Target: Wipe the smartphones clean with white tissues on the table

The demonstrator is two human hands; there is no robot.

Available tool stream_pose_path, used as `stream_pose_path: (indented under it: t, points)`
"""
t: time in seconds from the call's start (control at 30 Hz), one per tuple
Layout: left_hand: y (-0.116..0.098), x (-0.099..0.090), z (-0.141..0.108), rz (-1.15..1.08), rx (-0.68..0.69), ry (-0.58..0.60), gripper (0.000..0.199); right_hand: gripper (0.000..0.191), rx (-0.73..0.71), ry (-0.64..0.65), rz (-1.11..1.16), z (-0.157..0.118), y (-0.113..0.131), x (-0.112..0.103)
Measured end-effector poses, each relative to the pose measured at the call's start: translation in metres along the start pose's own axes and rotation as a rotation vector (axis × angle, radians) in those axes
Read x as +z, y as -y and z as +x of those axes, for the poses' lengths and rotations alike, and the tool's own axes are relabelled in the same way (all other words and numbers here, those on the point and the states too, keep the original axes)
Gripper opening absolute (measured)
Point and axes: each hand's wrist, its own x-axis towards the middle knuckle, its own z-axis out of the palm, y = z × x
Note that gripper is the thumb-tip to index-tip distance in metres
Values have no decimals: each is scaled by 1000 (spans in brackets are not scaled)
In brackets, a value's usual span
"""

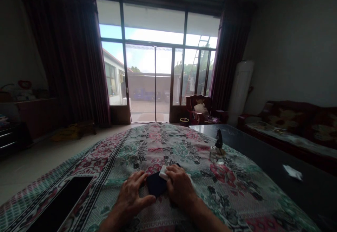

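A dark blue flat rectangular object (155,184), about the size of a phone, lies on the flowered tablecloth (126,189). My left hand (133,195) holds its left side, with the thumb at the near edge and the fingers at the far left corner. In my right hand (179,184) is a folded white tissue (163,172), pressed onto the object's right part. The right hand's fingers are closed over the tissue and hide part of both. To the left lies a black-screened tablet (61,204). A clear bottle (217,154) with a black spray top stands beyond my right hand.
Right of the cloth runs a dark glossy tabletop (265,168), where a crumpled white tissue (293,172) lies. A wooden armchair (198,107) and a sofa (292,119) with cushions stand farther back. Glass doors (155,84) are ahead, between dark curtains (71,56).
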Motion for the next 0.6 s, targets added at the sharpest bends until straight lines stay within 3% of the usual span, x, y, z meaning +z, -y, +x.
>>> stream_pose_path:
  t: [0.27,0.6]
  points:
    - [-13,1,1,53,-42,5,70,50,137,41,-110,9,-4,9]
    - [1,16,4,50,-17,-81,65,49,-208,210,53,-7,22,22]
